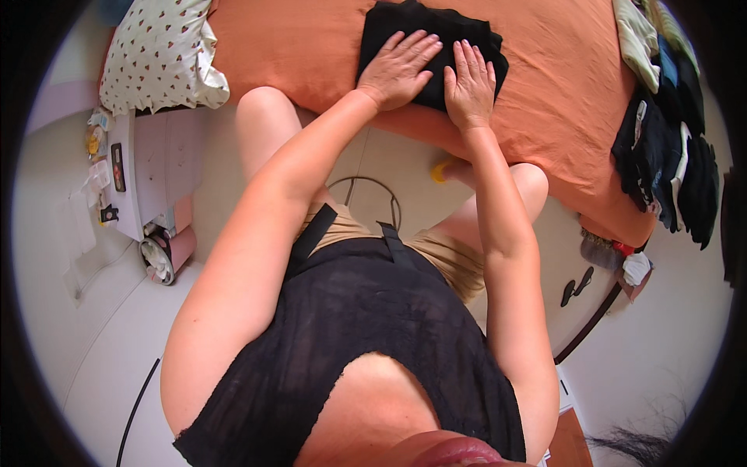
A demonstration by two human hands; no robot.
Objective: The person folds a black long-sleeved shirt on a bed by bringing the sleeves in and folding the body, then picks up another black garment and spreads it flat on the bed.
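A black folded garment (429,17) lies on the orange bedsheet (286,46), close to the bed's near edge. My left hand (398,69) rests palm down on its left part, fingers pointing up and to the right. On its right part my right hand (471,84) lies flat as well, fingers pointing away from me. Neither hand grips the cloth. Dark fabric shows between the two hands, and its folded layers show along the right edge. What is under the palms is hidden.
A patterned pillow (160,55) lies at the bed's left end. Several dark clothes (665,157) hang or lie along the right edge. At left stand a pale drawer cabinet (166,152) and a pink waste bin (182,251). Dark slippers (576,286) are on the floor at right.
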